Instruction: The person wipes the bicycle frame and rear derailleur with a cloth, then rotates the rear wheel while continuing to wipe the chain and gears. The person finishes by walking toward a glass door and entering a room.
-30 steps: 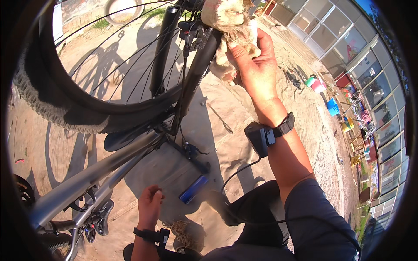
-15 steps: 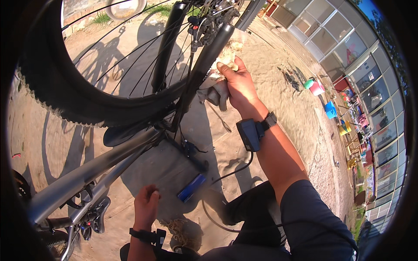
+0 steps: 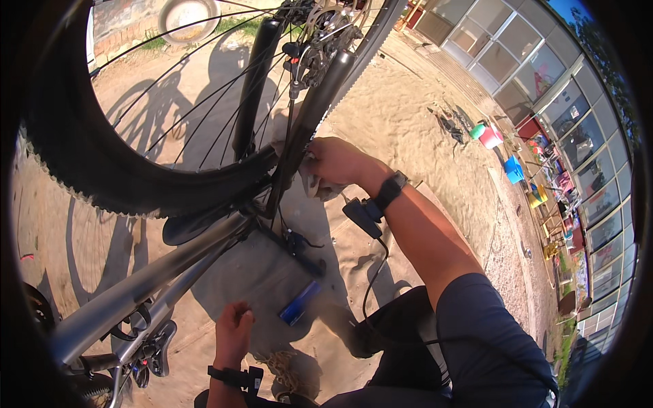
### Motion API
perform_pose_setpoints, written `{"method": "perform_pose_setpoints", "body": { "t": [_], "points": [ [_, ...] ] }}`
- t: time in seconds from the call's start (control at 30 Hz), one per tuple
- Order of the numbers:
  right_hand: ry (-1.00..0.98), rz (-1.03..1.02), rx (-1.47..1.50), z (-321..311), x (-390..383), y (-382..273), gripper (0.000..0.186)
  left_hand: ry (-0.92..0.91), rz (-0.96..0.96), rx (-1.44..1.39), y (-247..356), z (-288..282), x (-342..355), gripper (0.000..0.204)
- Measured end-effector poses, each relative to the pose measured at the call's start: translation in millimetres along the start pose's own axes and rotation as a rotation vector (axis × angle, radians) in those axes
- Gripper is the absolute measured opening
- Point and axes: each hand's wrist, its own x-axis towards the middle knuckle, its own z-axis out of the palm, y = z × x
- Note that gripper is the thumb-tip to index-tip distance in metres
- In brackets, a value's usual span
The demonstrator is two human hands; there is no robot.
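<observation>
A bicycle stands upside down before me, its black knobby tyre (image 3: 173, 190) raised at the upper left. My right hand (image 3: 337, 163) is closed on a crumpled greyish rag (image 3: 320, 185) and presses it against the black fork leg (image 3: 306, 122), low down beside the tyre. Part of the rag is hidden behind the fork and fingers. My left hand (image 3: 235, 330) hovers below the silver frame tube (image 3: 163, 275) with its fingers curled in; nothing shows in it. A blue box-like object (image 3: 299, 304) lies to the right of that hand, slightly blurred.
The handlebar with its brake lever (image 3: 299, 245) is down near the ground. A cable (image 3: 371, 279) hangs from the device on my right wrist. Buckets (image 3: 515, 170) and mixed items line the building (image 3: 585, 136) at right. A round basin-like thing (image 3: 188, 20) lies at the back.
My right hand has moved down and left along the fork with the rag, turning palm inward against it. The left hand has shifted slightly down. The view has tilted a little.
</observation>
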Motion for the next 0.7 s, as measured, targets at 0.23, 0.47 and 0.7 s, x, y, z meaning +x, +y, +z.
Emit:
{"method": "perform_pose_setpoints", "body": {
  "t": [0.23,0.47,0.7],
  "points": [
    [0.204,0.065,0.183,-7.7,-3.0,16.0,0.036,-0.006,-0.002,0.018,3.3,6.7,2.1,0.025],
    [0.222,-0.150,0.879,-12.9,-3.1,-8.3,0.040,0.013,-0.037,0.060,-0.1,16.2,4.0,0.025],
    [-0.165,-0.049,0.491,-41.7,7.2,-13.2,0.029,0.056,-0.125,0.128,8.0,40.2,2.7,0.030]
  ]
}}
